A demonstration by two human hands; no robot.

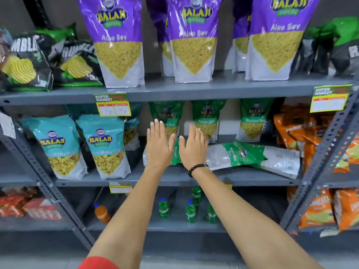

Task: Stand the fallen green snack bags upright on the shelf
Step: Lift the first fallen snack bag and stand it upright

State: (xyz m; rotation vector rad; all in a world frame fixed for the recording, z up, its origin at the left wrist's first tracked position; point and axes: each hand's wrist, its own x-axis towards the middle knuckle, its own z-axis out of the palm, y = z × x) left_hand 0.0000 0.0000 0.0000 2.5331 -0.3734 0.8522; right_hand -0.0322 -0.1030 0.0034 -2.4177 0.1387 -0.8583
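Note:
Fallen green-and-white snack bags lie flat on the middle shelf [174, 177]: one long bag [237, 154] to the right, another [281, 164] under its right end, and one mostly hidden behind my hands, its green part [175, 156] showing between them. Three green bags stand upright at the back [166, 113], [207, 117], [253, 121]. My left hand [158, 146] and my right hand [193, 147] are flat, fingers extended, side by side in front of the leftmost fallen bag. Neither holds anything. Whether they touch the bag I cannot tell.
Teal snack bags [105, 144] stand left on the same shelf, orange bags [303, 129] right. Purple bags [194, 39] line the upper shelf. Green bottles [191, 211] stand on the shelf below. A slotted metal upright [318, 160] rises at right.

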